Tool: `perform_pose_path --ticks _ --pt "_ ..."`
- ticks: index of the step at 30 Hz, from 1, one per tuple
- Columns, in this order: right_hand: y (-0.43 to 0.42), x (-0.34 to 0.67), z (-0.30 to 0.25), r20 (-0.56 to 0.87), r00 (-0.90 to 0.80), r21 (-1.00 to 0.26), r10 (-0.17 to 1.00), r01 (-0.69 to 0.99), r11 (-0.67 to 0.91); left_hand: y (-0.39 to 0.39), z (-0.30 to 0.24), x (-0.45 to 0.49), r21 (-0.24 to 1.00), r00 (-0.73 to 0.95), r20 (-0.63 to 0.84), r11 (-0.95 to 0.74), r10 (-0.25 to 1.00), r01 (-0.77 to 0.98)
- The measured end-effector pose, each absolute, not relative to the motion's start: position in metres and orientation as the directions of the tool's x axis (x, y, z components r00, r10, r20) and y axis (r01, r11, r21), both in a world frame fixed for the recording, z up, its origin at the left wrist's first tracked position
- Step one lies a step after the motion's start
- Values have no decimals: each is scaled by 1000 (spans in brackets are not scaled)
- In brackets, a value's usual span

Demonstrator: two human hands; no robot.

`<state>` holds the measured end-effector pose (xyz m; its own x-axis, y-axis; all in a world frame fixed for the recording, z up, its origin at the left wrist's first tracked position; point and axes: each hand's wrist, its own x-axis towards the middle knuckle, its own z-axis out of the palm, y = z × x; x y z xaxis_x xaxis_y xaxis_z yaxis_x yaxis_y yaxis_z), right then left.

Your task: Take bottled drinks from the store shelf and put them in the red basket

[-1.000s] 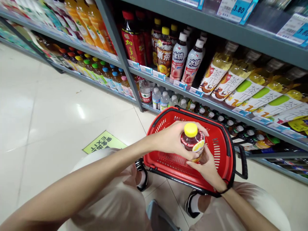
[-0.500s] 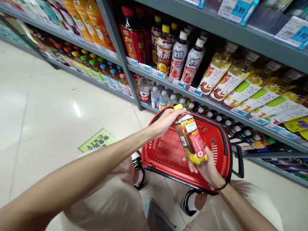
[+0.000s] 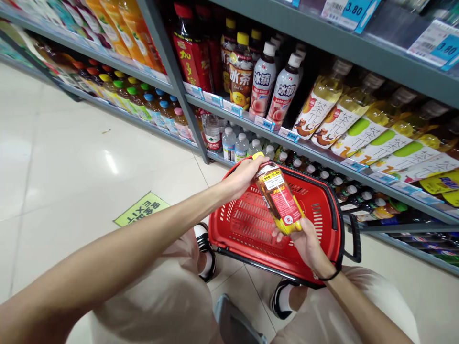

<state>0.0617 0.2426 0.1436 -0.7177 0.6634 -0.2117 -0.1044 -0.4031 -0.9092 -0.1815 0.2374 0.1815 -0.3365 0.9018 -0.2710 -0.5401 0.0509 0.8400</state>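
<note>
Between my two hands is a tilted bottle of iced tea [image 3: 279, 198] with a yellow cap and a brown, red and yellow label. My left hand [image 3: 245, 177] is closed around its neck, just below the cap. Down at the bottle's base, my right hand [image 3: 307, 241] grips it from below, with some fingers behind the bottle. A dark band circles my right wrist. Directly beneath the bottle stands a red shopping basket [image 3: 240, 243] with a black rim and slotted sides.
Shelves of drinks run along the far side, including matching iced tea bottles [image 3: 241, 74], peach drink bottles [image 3: 263, 81] and a row of white-labelled tea bottles [image 3: 319, 110]. A black basket handle [image 3: 355, 239] sticks out right. A yellow-green exit sign [image 3: 141, 209] lies on the floor.
The bottle has turned slightly about its length, so more of its label's text panel faces me. Both hands keep their hold, and the whole view has shifted a little.
</note>
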Motion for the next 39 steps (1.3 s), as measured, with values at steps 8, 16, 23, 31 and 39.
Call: perform_pose_path --ticks 8,16,23,31,39 --pt "249 66 136 -101 -530 -979 842 -96 -178 236 187 -181 842 -371 -267 28 890 -539" --pt "254 68 137 235 -445 -957 864 50 286 234 191 -181 832 -352 -199 -32 914 -554" --pt "265 77 131 507 -410 -776 759 166 608 232 193 -180 824 -361 -218 -27 907 -566" --pt "277 83 136 621 -447 -671 644 121 731 231 192 -181 849 -356 -129 -82 926 -522" --pt "267 69 131 32 -468 -997 883 -74 -3 231 182 -189 884 -365 -130 -59 922 -464"
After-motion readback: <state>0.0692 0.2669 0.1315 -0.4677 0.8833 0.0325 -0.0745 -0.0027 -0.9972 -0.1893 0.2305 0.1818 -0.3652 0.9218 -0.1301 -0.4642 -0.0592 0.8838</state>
